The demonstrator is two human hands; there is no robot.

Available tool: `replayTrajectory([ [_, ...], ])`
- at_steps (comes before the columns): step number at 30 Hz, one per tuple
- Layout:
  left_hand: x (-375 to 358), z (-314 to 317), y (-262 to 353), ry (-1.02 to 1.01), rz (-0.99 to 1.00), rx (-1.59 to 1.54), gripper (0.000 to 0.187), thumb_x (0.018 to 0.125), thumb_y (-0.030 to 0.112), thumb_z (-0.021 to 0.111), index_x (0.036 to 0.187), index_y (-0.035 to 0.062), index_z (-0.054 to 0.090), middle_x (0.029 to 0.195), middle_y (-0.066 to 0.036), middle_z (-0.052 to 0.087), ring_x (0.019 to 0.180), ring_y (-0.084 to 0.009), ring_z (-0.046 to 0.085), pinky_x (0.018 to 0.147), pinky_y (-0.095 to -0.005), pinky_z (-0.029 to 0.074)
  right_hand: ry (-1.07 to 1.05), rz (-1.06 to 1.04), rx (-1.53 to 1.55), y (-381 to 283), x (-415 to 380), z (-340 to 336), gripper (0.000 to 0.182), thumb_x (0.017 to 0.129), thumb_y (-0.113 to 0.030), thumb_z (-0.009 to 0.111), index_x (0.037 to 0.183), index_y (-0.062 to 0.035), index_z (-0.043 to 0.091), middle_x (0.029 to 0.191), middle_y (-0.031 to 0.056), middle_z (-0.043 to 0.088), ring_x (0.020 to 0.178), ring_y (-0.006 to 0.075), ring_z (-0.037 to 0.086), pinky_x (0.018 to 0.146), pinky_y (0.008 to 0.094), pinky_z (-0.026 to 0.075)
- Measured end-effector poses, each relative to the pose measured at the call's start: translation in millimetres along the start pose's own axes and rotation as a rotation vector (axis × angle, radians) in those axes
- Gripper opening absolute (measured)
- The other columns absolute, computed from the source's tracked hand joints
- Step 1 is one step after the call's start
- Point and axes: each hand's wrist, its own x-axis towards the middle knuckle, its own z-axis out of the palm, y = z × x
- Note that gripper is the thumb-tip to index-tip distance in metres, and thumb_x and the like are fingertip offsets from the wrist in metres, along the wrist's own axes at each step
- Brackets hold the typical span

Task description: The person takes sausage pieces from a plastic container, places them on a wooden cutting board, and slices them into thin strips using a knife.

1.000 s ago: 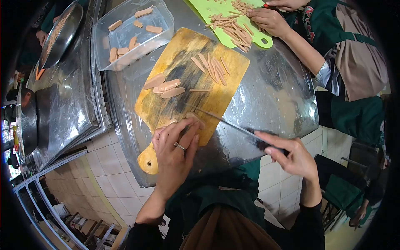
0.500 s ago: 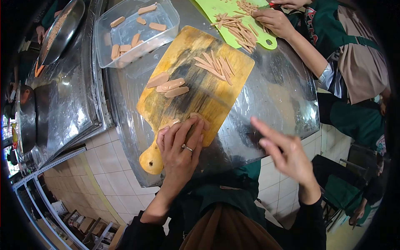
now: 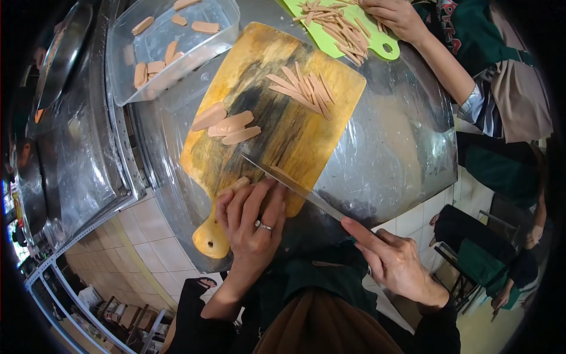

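Observation:
My left hand [image 3: 250,218], with a ring on one finger, presses a sausage piece [image 3: 239,183] flat on the wooden cutting board [image 3: 274,44], near its handle. Most of that piece is hidden under the fingers. My right hand [image 3: 395,262] grips a knife [image 3: 306,193], its handle covered by the palm. The blade crosses the board right beside my left fingertips, tip pointing up and left. Thick sausage slices [image 3: 234,123] lie on the board's left side. A bunch of thin sausage strips [image 3: 306,91] rests toward its far right corner.
A clear plastic container [image 3: 227,38] with several sausage pieces stands at the back left. Another person's hand [image 3: 398,20] is over a green cutting board [image 3: 389,52] piled with strips [image 3: 348,34]. A metal pan [image 3: 62,59] sits on the neighbouring table at left.
My right hand has swung left and down, bringing the knife, blurred before, over the board beside my left fingers. The left hand stays on the sausage piece. The view has shifted slightly.

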Motion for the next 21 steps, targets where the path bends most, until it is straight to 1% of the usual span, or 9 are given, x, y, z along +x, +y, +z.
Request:
replayTrajectory([
  [2, 1, -2, 0, -0.019, -0.005, 0.004, 0.036, 0.081, 0.007, 0.079, 0.117, 0.0124, 0.076, 0.128, -0.002, 0.068, 0.113, -0.0219, 0.061, 0.107, -0.0454, 0.038, -0.052, 0.027, 0.018, -1, 0, -2, 0.071, 0.091, 0.002, 0.065, 0.156, -0.0184, 0.046, 0.107, 0.0146, 0.075, 0.058, 0.0266, 0.06, 0.055, 0.0409, 0.058],
  [5, 1, -3, 1, -0.036, -0.009, 0.007, 0.036, 0.08, 0.007, 0.08, 0.116, 0.0132, 0.076, 0.126, -0.002, 0.068, 0.112, -0.0213, 0.061, 0.105, -0.0444, 0.038, -0.132, 0.061, 0.064, -2, 0, -7, 0.076, 0.089, 0.004, 0.062, 0.159, -0.0185, 0.041, 0.107, 0.0146, 0.075, 0.058, 0.0276, 0.061, 0.056, 0.0416, 0.059],
  [8, 3, -3, 2, -0.045, -0.018, 0.004, 0.037, 0.08, 0.006, 0.08, 0.116, 0.0141, 0.076, 0.125, -0.001, 0.069, 0.11, -0.0209, 0.061, 0.104, -0.0438, 0.038, -0.182, 0.075, 0.067, 1, -4, -8, 0.082, 0.087, 0.006, 0.062, 0.161, -0.019, 0.038, 0.098, 0.0193, 0.074, 0.056, 0.0285, 0.06, 0.055, 0.0426, 0.058],
  [9, 3, -4, 2, -0.049, -0.023, 0.003, 0.037, 0.08, 0.006, 0.08, 0.116, 0.0144, 0.076, 0.124, -0.001, 0.069, 0.11, -0.0207, 0.061, 0.104, -0.0437, 0.038, -0.175, 0.069, 0.095, 1, -2, -9, 0.083, 0.086, 0.006, 0.062, 0.161, -0.0198, 0.038, 0.093, 0.0196, 0.072, 0.055, 0.0284, 0.06, 0.054, 0.0427, 0.057],
  [12, 4, -6, 3, -0.073, -0.01, -0.011, 0.03, 0.081, 0.001, 0.077, 0.11, 0.007, 0.076, 0.118, -0.01, 0.07, 0.109, -0.0305, 0.064, 0.107, -0.0524, 0.042, -0.165, 0.06, 0.148, 3, 3, -11, 0.087, 0.084, 0.007, 0.063, 0.161, -0.0219, 0.037, 0.08, 0.0195, 0.067, 0.054, 0.0278, 0.059, 0.052, 0.0429, 0.056],
  [14, 5, -7, 3, -0.089, -0.013, -0.01, 0.029, 0.081, 0.001, 0.076, 0.11, 0.0074, 0.076, 0.117, -0.01, 0.07, 0.109, -0.0303, 0.064, 0.107, -0.0522, 0.041, -0.164, 0.064, 0.139, 6, 5, -5, 0.088, 0.083, 0.007, 0.063, 0.161, -0.0231, 0.037, 0.073, 0.0179, 0.063, 0.052, 0.0269, 0.058, 0.051, 0.0425, 0.055],
  [17, 5, -7, 3, -0.086, -0.015, -0.011, 0.029, 0.082, 0.001, 0.076, 0.11, 0.0079, 0.076, 0.116, -0.009, 0.07, 0.108, -0.03, 0.065, 0.108, -0.052, 0.041, -0.168, 0.063, 0.114, 8, 18, -5, 0.087, 0.083, 0.006, 0.065, 0.161, -0.0244, 0.038, 0.069, 0.0162, 0.06, 0.052, 0.0257, 0.058, 0.05, 0.0424, 0.055],
  [20, 4, -6, 4, -0.07, -0.016, -0.011, 0.03, 0.083, 0.002, 0.076, 0.112, 0.0084, 0.076, 0.116, -0.008, 0.071, 0.109, -0.0289, 0.065, 0.109, -0.0512, 0.041, -0.164, 0.05, 0.089, 11, 25, -9, 0.083, 0.084, 0.005, 0.066, 0.159, -0.0239, 0.043, 0.065, 0.0165, 0.057, 0.052, 0.0264, 0.058, 0.049, 0.0424, 0.055],
  [21, 4, -5, 4, -0.064, -0.019, -0.011, 0.031, 0.083, 0.002, 0.076, 0.113, 0.0087, 0.076, 0.116, -0.008, 0.071, 0.109, -0.0285, 0.065, 0.109, -0.0509, 0.041, -0.121, 0.036, 0.079, 13, 27, -8, 0.081, 0.085, 0.004, 0.066, 0.158, -0.0237, 0.044, 0.066, 0.017, 0.058, 0.052, 0.0267, 0.059, 0.05, 0.0422, 0.055],
])
